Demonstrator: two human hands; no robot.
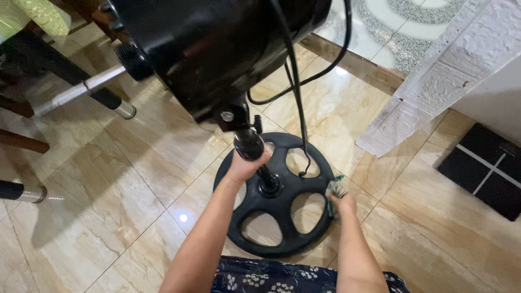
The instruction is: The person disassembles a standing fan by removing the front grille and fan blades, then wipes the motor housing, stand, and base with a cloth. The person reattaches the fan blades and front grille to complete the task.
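Black fan motor housing (217,49) looming closest, left hand (245,165) gripping the fan pole (251,145), right hand (342,202) pinching a cloth (336,188) against the round black base (274,217) on the tiled floor (108,179)

The left hand (245,164) is gripping the black pole (254,154) of a standing fan just under its motor housing (217,49). The right hand (342,203) is pressing a small rag (336,188) against the rim of the round black fan base (279,203), which is resting on glossy beige floor tiles (108,190). A black power cord (296,92) is hanging down to the base.
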